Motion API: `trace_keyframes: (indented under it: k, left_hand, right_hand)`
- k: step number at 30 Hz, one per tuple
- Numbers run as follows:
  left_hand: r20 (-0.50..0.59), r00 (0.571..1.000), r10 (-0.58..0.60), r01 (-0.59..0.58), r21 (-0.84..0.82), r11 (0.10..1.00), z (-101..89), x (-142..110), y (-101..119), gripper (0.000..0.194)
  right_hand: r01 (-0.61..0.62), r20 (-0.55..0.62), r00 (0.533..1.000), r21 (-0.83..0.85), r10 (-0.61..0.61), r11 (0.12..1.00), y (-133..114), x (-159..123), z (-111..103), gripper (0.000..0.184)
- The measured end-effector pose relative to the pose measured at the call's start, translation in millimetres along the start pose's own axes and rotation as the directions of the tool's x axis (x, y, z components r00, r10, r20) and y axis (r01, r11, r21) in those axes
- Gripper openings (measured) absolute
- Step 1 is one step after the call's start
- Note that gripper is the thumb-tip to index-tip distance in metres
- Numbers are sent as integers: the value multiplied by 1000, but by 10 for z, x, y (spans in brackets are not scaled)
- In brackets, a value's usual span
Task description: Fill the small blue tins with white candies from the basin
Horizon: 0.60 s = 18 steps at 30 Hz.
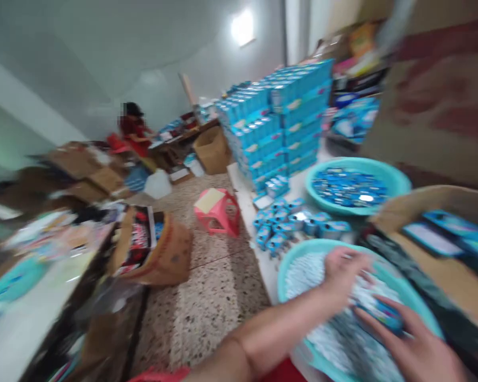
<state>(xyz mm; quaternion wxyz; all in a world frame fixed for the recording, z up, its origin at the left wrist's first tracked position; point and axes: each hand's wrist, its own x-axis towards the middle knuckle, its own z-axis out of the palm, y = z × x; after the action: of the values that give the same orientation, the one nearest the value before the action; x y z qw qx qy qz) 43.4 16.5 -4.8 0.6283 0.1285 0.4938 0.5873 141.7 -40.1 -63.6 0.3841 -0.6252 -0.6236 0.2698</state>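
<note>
A teal basin [290,265] full of small white pieces sits in front of me at the lower right. My left hand [344,273] reaches into it, fingers curled down among the white pieces; motion blur hides what they grip. My right hand [414,342] is at the basin's near side, fingers closed around a small blue container [382,313]. Everything is smeared by motion.
A second teal basin [394,183] of blue items, loose blue containers [290,223] and a tall stack of blue boxes [279,116] stand on the white table. An open cardboard box [430,201] is at right. A pink stool [219,209], cartons [155,249], a seated person [133,130] farther off.
</note>
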Motion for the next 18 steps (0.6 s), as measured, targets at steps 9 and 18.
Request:
trace_keyframes:
  k: [9, 18]
  left_hand:
    - [205, 974, 98, -125, 123, 984, -4, 61, 51, 26]
    - [261, 961, 88, -139, 183, 973, 20, -4, 94, 29]
  right_hand:
    - [-59, 85, 995, 64, 53, 996, -328, 119, -273, 31]
    - [-66, 76, 996, 142, 56, 988, -303, 56, -234, 31]
